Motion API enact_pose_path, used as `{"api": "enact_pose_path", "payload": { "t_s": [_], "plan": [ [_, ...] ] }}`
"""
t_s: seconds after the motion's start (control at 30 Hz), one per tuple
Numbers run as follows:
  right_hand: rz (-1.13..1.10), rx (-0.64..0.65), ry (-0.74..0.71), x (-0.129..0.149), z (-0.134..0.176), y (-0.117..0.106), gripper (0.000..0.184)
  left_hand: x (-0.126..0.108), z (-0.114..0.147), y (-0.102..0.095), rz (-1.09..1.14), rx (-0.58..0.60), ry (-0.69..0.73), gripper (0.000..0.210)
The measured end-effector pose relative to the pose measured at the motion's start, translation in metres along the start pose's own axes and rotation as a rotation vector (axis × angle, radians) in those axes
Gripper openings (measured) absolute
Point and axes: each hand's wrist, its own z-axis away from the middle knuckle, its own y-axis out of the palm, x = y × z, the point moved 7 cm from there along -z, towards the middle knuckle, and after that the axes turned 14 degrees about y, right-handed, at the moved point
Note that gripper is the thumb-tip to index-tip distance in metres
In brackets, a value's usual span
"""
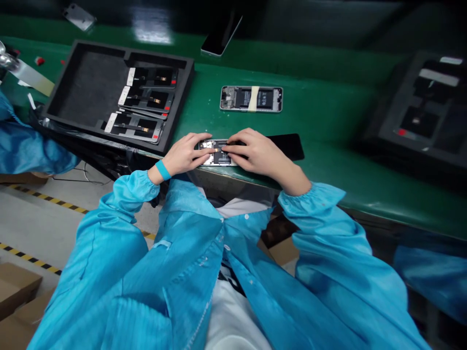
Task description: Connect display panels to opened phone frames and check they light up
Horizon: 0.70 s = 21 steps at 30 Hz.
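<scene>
An opened phone [221,157] lies at the near edge of the green bench, its circuit board and dark battery area facing up. My left hand [186,155] grips its left end, one finger along the far edge and the thumb reaching over the inside. From the right, my right hand [257,153] has bent fingers pressed onto the middle of the phone and covers its right part. Whether a small part sits under those fingertips cannot be made out. A black screen panel [290,146] lies partly behind my right hand.
Beyond the hands lies another opened phone [268,98] with a pale tape strip. A black foam tray [82,82] at left holds several screen assemblies [140,127]; a blurred tray [386,104] is at right. Farther back is a dark-screened phone [221,36]. Co-workers' blue sleeves [29,148] show at the sides.
</scene>
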Motion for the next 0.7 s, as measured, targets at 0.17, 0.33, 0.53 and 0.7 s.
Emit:
{"api": "enact_pose_path", "payload": {
  "t_s": [0.17,0.33,0.53,0.7],
  "plan": [
    [-0.017,0.007,0.093,-0.033,0.019,-0.019,0.071,0.009,0.004,-0.003,0.137,-0.078,-0.042,0.051],
    [0.002,0.083,0.211,-0.078,0.053,-0.037,0.115,0.011,0.005,-0.006,0.175,-0.133,-0.070,0.067],
    [-0.011,0.138,0.283,-0.083,0.062,-0.045,0.094,0.006,0.003,-0.006,0.100,-0.119,-0.022,0.055],
    [-0.044,0.150,0.257,-0.080,0.052,-0.042,0.089,0.005,0.003,-0.004,0.079,-0.074,0.001,0.057]
  ]
}}
